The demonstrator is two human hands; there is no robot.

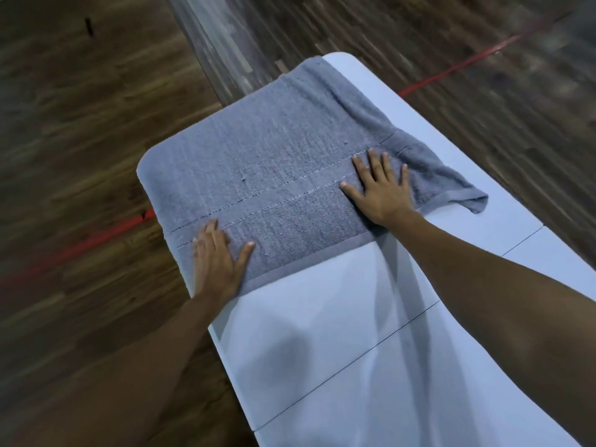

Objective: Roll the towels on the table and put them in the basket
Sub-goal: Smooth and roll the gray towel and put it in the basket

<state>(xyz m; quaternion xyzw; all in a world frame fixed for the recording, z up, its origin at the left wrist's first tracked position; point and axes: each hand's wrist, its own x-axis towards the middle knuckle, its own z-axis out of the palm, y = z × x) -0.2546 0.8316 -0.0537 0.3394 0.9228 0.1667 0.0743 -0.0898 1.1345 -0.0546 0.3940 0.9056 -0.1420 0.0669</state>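
A grey-blue towel (pixel 274 156) lies spread flat over the far end of the white table (pixel 338 333), its far edge reaching the table's end and its left side lying along the table's left edge. A loose corner is rumpled at the right. My left hand (pixel 219 256) lies flat, fingers together, on the towel's near left corner. My right hand (pixel 380 188) presses flat with fingers spread on the near right part, by the stitched band. Neither hand grips the cloth. No basket is in view.
The table is narrow, with dark wooden floor (pixel 80 140) on both sides and beyond it. A red line (pixel 467 59) runs across the floor. Seams cross the bare tabletop near me.
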